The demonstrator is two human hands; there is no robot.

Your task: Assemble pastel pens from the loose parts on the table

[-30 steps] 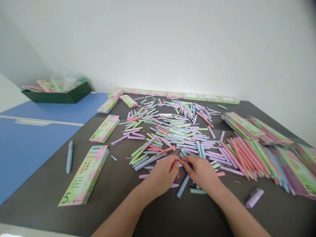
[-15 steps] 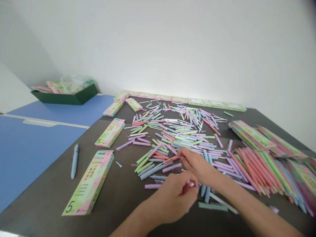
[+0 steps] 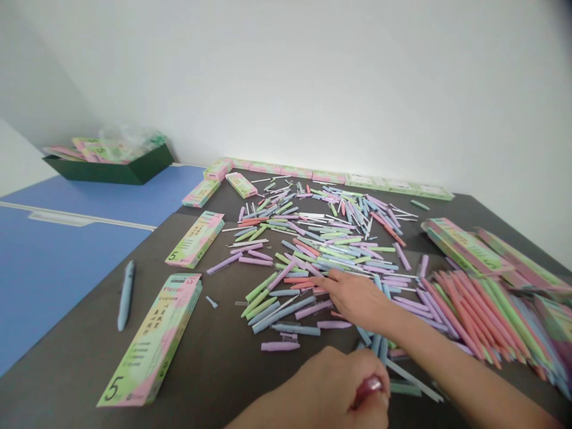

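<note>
My right hand (image 3: 357, 298) reaches forward into a pile of pastel pen parts (image 3: 313, 238) on the dark table (image 3: 214, 357), its fingertips pressed on a pink pen barrel (image 3: 300, 280) at the pile's near edge. Whether it grips that barrel is unclear. My left hand (image 3: 335, 390) is low at the frame's bottom, closed around a pink pen piece (image 3: 369, 387) that shows between the fingers. Loose lilac, blue and green barrels lie between the two hands.
Flat pastel pen boxes (image 3: 149, 339) lie at the left, and more line the far edge. A blue pen (image 3: 126, 294) rests near the table's left edge. Sorted pens (image 3: 473, 316) and stacked boxes (image 3: 465, 244) fill the right. A green tray (image 3: 111, 170) sits on the blue desk.
My hands separated: the left drew back toward me holding a pink piece, while the right stretched forward and left into the pile. The camera tilted slightly.
</note>
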